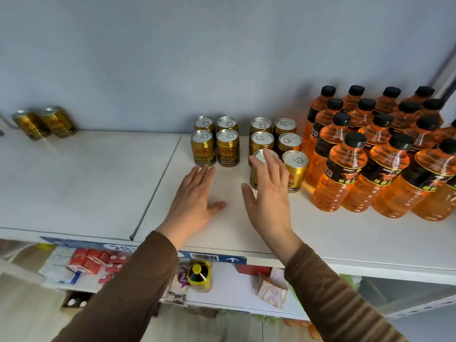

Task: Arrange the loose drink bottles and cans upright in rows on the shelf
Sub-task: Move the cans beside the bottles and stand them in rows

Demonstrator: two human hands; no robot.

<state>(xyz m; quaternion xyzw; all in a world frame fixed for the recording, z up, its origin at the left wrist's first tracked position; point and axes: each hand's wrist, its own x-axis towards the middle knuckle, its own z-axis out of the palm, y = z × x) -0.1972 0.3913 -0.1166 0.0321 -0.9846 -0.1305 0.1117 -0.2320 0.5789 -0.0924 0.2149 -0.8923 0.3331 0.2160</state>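
Both hands' fingers are straight and slightly spread, holding nothing: left hand flat over the shelf, right hand before a gold can; orange bottles stand at 3 o'clock, two cans at 10 o'clock

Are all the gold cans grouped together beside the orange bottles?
No, two gold cans stand apart at the shelf's far left.
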